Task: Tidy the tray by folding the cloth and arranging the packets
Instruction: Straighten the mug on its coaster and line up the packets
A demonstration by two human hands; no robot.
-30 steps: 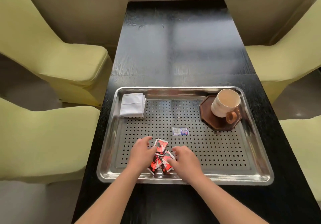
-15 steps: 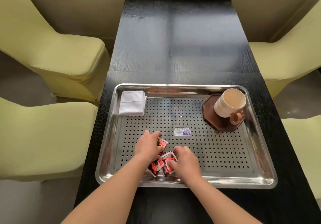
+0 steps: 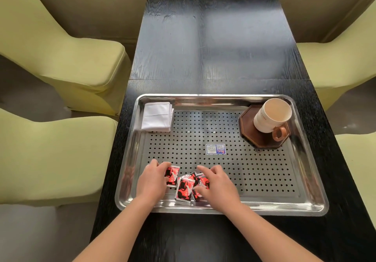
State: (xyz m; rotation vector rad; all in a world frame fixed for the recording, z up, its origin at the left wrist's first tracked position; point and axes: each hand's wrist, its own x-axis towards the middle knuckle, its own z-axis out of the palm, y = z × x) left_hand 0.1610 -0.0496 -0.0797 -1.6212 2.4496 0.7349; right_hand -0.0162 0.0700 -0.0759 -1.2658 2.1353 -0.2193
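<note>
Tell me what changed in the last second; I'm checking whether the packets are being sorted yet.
The left hand moved left, dragging one red-and-black packet away from the packet pile; the right hand stayed on it. The folded white cloth, cream mug on its brown octagonal coaster and the perforated steel tray kept their places.

- On my feed the packets (image 3: 184, 188) are red and black with white edges.
- Cloth (image 3: 157, 117) — plain white.
- Tray (image 3: 264, 170): silver, dotted with rows of holes.
- Cup (image 3: 270, 115) cream, brown handle; coaster (image 3: 247, 127) dark brown.
- Table (image 3: 213, 48) black, wood-grained.
- Chairs (image 3: 50, 156) yellow-green.
</note>
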